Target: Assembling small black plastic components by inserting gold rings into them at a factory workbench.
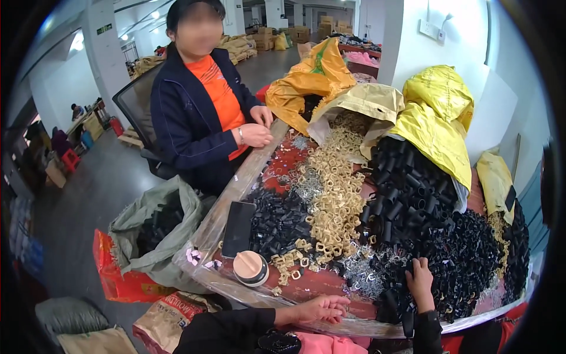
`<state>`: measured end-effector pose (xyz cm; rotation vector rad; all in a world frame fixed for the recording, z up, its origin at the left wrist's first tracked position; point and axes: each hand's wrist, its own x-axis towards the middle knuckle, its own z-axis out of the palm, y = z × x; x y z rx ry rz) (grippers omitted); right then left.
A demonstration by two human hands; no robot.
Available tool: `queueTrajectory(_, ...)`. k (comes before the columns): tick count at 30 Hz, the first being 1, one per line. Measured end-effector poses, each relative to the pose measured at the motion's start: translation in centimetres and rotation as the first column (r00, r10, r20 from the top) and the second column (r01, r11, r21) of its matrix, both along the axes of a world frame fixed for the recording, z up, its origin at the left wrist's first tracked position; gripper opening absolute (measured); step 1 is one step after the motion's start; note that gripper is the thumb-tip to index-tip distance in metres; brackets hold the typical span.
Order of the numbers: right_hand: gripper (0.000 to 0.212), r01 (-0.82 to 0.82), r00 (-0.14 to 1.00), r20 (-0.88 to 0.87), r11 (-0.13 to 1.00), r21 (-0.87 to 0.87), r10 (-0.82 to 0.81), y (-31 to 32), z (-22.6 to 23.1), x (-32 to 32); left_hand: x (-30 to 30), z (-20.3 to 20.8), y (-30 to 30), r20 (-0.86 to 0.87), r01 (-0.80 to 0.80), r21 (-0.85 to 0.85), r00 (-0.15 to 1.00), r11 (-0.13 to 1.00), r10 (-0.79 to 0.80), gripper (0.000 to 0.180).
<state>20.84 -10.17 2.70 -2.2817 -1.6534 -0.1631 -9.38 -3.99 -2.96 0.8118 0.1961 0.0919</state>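
Over the near edge of the table, my left hand [323, 308] is open, its fingers stretched loosely to the right with nothing visible in them. Further right, my right hand [420, 284] reaches into the heap of small black plastic parts [466, 253]. Its fingers are bent together among the dark pieces, and what they pinch is too small to make out. Loose silver metal clips [361, 274] lie between my two hands. Beyond them spreads a band of beige plastic rings [336, 218], beside a pile of short black tubes [407, 194].
A black phone [239, 229] and a round lidded container [251, 269] sit at the table's left edge. Across the corner, a co-worker [200, 112] sits with both hands at the edge. Yellow sacks [433, 127] stand at the back; an open grey-green sack [177, 265] is on the floor.
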Motion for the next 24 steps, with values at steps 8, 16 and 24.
queueTrajectory(8,0.022,-0.015,0.995,-0.093,0.990,0.143,0.029,-1.1,-0.4,0.6,0.0,0.5,0.0,-0.007,0.017,-0.079,1.000,0.997,-0.018,0.044)
queueTrajectory(16,0.021,-0.108,0.973,-0.148,0.921,0.373,0.174,-2.7,1.9,-4.5,0.6,0.7,0.1,-0.071,0.020,-0.007,0.997,1.000,-0.020,0.042)
queueTrajectory(24,0.024,-0.658,0.716,-0.060,0.702,0.274,0.695,-4.2,0.8,-12.3,0.5,2.4,-1.1,-0.108,0.008,-0.205,0.994,0.979,-0.031,0.039)
